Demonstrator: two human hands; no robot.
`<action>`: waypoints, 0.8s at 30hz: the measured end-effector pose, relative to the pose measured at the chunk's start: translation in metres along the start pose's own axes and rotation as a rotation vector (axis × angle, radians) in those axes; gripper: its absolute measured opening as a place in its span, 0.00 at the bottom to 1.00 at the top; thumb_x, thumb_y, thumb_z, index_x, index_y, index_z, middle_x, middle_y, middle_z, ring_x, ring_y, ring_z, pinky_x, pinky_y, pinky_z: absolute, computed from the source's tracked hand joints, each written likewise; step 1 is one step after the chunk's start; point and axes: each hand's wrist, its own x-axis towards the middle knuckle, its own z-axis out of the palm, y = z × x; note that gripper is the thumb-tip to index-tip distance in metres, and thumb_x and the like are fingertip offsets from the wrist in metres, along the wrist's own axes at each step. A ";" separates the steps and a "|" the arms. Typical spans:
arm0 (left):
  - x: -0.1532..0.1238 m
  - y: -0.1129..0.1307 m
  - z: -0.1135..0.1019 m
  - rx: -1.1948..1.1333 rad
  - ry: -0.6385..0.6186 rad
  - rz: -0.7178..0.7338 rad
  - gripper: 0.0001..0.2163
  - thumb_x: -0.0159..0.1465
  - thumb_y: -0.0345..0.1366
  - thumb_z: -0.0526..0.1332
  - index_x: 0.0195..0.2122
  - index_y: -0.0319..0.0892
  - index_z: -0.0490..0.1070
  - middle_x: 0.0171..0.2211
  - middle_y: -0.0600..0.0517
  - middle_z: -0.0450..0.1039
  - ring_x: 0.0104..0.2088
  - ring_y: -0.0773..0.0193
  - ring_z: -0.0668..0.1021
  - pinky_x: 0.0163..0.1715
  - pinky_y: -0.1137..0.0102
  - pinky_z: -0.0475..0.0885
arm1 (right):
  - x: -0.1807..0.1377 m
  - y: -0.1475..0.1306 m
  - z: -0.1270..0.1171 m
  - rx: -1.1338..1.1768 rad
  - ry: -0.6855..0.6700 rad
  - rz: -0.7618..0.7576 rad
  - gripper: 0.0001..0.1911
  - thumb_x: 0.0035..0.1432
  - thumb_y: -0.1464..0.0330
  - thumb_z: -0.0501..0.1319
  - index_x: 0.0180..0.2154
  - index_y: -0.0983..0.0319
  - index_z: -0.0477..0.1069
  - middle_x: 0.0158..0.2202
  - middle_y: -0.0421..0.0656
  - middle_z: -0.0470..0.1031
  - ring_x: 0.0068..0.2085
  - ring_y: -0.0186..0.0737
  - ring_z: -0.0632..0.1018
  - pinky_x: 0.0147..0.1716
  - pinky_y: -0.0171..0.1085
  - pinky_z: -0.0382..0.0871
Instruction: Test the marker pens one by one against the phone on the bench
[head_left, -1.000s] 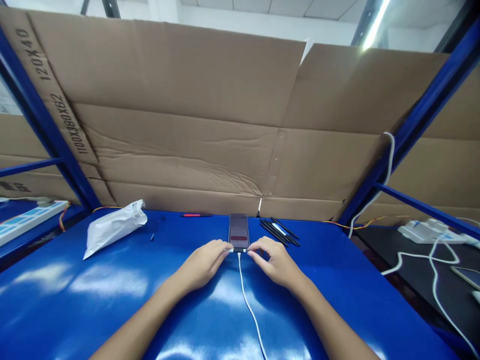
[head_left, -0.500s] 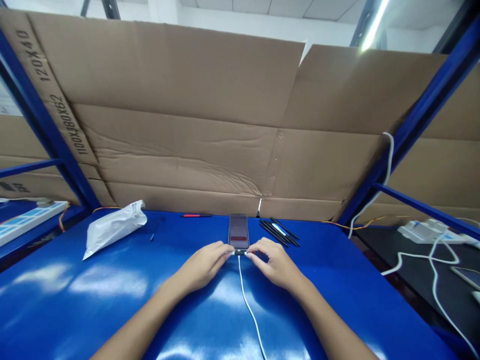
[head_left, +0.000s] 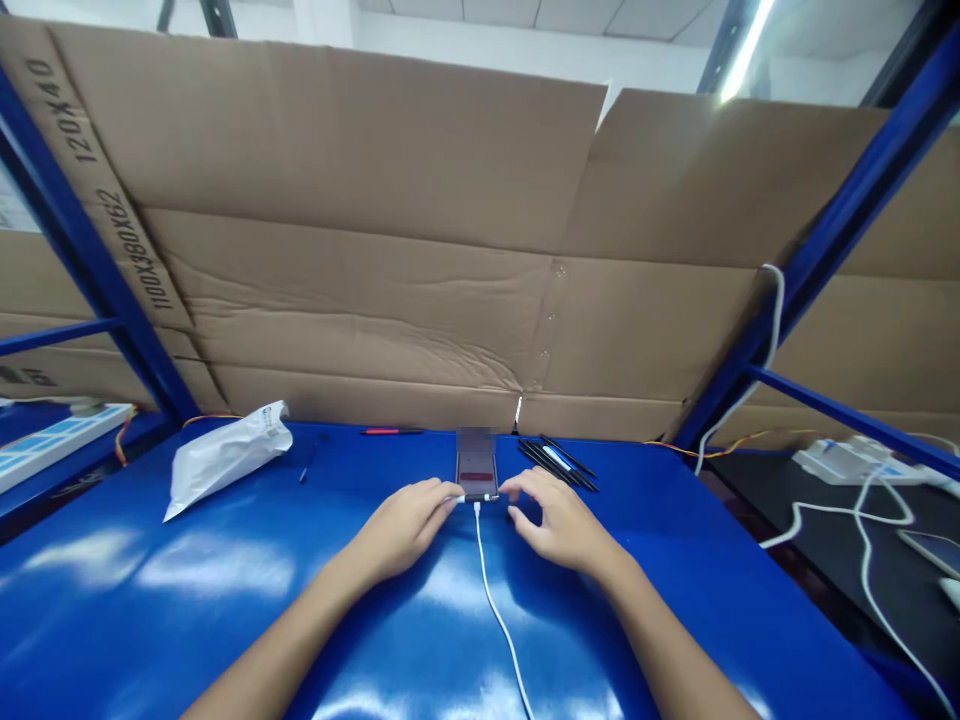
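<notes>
A smartphone (head_left: 476, 465) lies on the blue table (head_left: 225, 640), its screen blurred, with a red patch near the lower end. Across its bottom edge sits a white cable's plug (head_left: 478, 497), and the white cable (head_left: 495, 610) trails toward me. My left hand (head_left: 401, 525) pinches the plug's left end between its fingertips. My right hand (head_left: 559, 520) is just right of the plug, fingers apart and raised off it, holding nothing. Part of the phone's lower edge is hidden behind the plug.
A bundle of black styluses (head_left: 559, 465) lies right of the phone. Behind it are a red-and-black pen (head_left: 390, 431) and a white plastic bag (head_left: 225, 465). Cardboard sheets (head_left: 375, 250) line the blue rack behind. White power strips (head_left: 855, 465) and cables sit on the lower right.
My right hand has let go of the plug and moved slightly right and up. My left hand still holds the plug, and the phone has not moved.
</notes>
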 end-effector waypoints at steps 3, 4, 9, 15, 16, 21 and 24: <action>0.000 -0.002 0.000 0.030 -0.008 -0.006 0.16 0.78 0.40 0.48 0.54 0.46 0.74 0.48 0.49 0.80 0.48 0.55 0.80 0.48 0.64 0.73 | -0.002 0.006 0.005 -0.095 -0.083 0.052 0.09 0.60 0.72 0.66 0.44 0.59 0.77 0.38 0.44 0.79 0.42 0.47 0.76 0.43 0.43 0.69; 0.000 -0.003 0.000 0.037 -0.010 -0.006 0.16 0.78 0.40 0.48 0.54 0.46 0.74 0.48 0.49 0.80 0.48 0.55 0.80 0.48 0.64 0.72 | -0.002 0.008 0.008 -0.100 -0.107 0.063 0.07 0.61 0.72 0.66 0.42 0.59 0.78 0.36 0.44 0.79 0.41 0.47 0.76 0.42 0.42 0.69; 0.000 -0.005 0.000 0.058 -0.022 -0.002 0.16 0.78 0.41 0.48 0.54 0.47 0.74 0.49 0.49 0.81 0.46 0.56 0.81 0.46 0.65 0.71 | 0.002 0.009 0.010 0.036 -0.068 0.112 0.09 0.63 0.76 0.62 0.39 0.59 0.79 0.35 0.42 0.81 0.37 0.43 0.77 0.39 0.39 0.68; 0.000 -0.002 -0.002 0.057 -0.042 -0.025 0.16 0.78 0.40 0.47 0.55 0.47 0.73 0.50 0.49 0.80 0.47 0.55 0.81 0.47 0.64 0.70 | 0.006 0.000 0.008 0.227 0.104 0.172 0.07 0.65 0.69 0.63 0.41 0.60 0.80 0.37 0.43 0.83 0.34 0.40 0.77 0.35 0.37 0.68; 0.000 -0.002 -0.002 0.055 -0.045 -0.025 0.16 0.78 0.40 0.47 0.55 0.47 0.73 0.50 0.49 0.80 0.47 0.55 0.81 0.46 0.64 0.70 | 0.006 -0.001 0.009 0.232 0.107 0.165 0.07 0.64 0.69 0.63 0.41 0.59 0.80 0.37 0.43 0.83 0.34 0.40 0.77 0.35 0.37 0.68; -0.001 -0.002 -0.001 0.044 -0.036 -0.014 0.15 0.78 0.40 0.48 0.55 0.47 0.73 0.51 0.50 0.80 0.47 0.55 0.81 0.46 0.64 0.70 | 0.006 0.000 0.016 0.260 0.136 0.159 0.07 0.65 0.69 0.63 0.41 0.59 0.80 0.36 0.43 0.83 0.33 0.40 0.77 0.33 0.37 0.68; -0.001 -0.002 -0.001 0.038 -0.035 -0.011 0.15 0.78 0.40 0.48 0.55 0.47 0.73 0.50 0.50 0.80 0.47 0.56 0.81 0.47 0.64 0.71 | 0.006 0.000 0.016 0.252 0.139 0.155 0.07 0.64 0.68 0.63 0.41 0.59 0.80 0.36 0.43 0.82 0.33 0.40 0.76 0.33 0.38 0.68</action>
